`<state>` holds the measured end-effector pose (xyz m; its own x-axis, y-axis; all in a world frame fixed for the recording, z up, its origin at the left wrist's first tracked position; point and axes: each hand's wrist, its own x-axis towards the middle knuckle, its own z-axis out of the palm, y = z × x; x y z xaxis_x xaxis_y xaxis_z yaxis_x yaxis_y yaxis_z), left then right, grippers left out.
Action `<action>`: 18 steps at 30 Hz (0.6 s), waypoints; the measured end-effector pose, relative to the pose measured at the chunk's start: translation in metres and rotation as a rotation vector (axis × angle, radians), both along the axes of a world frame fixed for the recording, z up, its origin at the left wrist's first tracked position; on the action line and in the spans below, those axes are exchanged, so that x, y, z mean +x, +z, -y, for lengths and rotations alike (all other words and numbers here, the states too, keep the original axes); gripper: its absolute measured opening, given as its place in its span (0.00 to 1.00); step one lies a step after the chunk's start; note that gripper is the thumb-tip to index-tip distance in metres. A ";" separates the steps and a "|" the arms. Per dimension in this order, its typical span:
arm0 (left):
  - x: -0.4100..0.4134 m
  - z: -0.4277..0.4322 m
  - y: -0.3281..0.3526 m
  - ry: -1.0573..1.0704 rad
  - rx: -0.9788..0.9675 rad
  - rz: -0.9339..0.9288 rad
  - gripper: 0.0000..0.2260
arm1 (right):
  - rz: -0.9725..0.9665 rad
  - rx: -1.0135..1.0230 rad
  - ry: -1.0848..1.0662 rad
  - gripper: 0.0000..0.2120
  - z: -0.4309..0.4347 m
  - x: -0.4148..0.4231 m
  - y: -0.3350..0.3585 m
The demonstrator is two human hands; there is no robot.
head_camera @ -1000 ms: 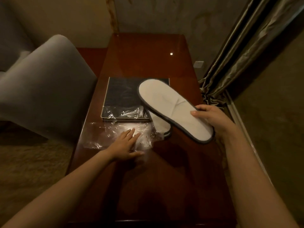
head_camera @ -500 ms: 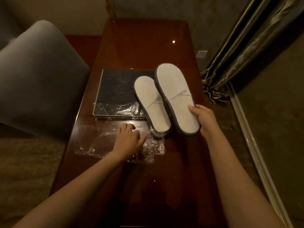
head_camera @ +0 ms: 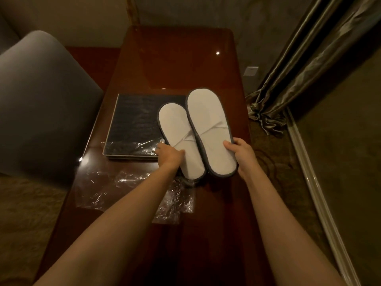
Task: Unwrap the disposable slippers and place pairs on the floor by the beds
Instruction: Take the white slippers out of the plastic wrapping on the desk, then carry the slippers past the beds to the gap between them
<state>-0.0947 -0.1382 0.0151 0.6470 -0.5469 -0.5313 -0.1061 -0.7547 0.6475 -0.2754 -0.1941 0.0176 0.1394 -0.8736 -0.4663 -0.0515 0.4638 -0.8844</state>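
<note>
Both forearms enter from the near edge and reach out over the bench [head_camera: 206, 244]. Nearest lies the wrap [head_camera: 123, 188], a crumpled clear sheet flat on the bench, partly under the left forearm.

Just beyond it, the left hand [head_camera: 170, 155] pinches the left slipper [head_camera: 177, 126] at its left edge, with the thumb on the upper face and the fingers curled beneath. The right hand [head_camera: 240, 154] pinches the right slipper [head_camera: 208, 120] at its right edge near the heel in the same way. Neither hand is spread.

Key relation: the slippers lie between the hands, side by side. Their long axes run near to far, heels near, toes far and leaning slightly left. The right slipper's inner edge overlaps that of the left. Each hand is on the outer edge of its own slipper, so the pair can probably be lifted as one. The right slipper appears raised. Whether the left is off the bench cannot be told. A dark edge shows under its heel, and what it is cannot be told.

Farther out, the left slipper's toe covers the right side of a dark pad [head_camera: 136, 120]. A chair [head_camera: 45, 104] stands at the left and a curtain [head_camera: 299, 65] at the right. No bed is in view. The next move will likely carry the pair down to the floor [head_camera: 26, 219].
</note>
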 end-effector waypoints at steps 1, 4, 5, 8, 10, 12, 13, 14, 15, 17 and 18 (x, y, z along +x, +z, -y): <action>-0.001 0.001 0.000 0.021 -0.017 -0.035 0.33 | -0.002 0.002 0.007 0.02 0.001 0.000 -0.001; -0.001 -0.001 0.005 0.076 -0.170 -0.144 0.22 | 0.007 0.008 0.018 0.03 0.004 0.000 -0.001; -0.001 -0.002 0.009 0.091 -0.236 -0.190 0.17 | 0.026 0.009 0.019 0.02 0.005 0.000 0.000; 0.002 -0.004 0.024 0.161 -0.374 -0.305 0.15 | 0.081 0.001 0.017 0.02 0.009 0.001 0.006; 0.005 -0.007 0.035 0.212 -0.451 -0.383 0.16 | 0.120 -0.016 0.017 0.03 0.012 0.003 0.013; 0.008 -0.012 0.047 0.233 -0.526 -0.427 0.17 | 0.161 -0.037 0.017 0.03 0.014 0.007 0.023; 0.011 -0.014 0.053 0.238 -0.560 -0.434 0.17 | 0.179 -0.050 0.019 0.03 0.014 0.009 0.029; 0.014 -0.018 0.059 0.240 -0.589 -0.436 0.17 | 0.196 -0.063 0.021 0.03 0.014 0.013 0.035; 0.018 -0.022 0.065 0.239 -0.611 -0.436 0.17 | 0.213 -0.077 0.023 0.03 0.013 0.017 0.042; 0.029 -0.032 0.077 0.226 -0.637 -0.420 0.13 | 0.247 -0.106 0.031 0.03 0.010 0.027 0.054; 0.035 -0.038 0.082 0.224 -0.645 -0.400 0.11 | 0.259 -0.119 0.042 0.03 0.007 0.033 0.061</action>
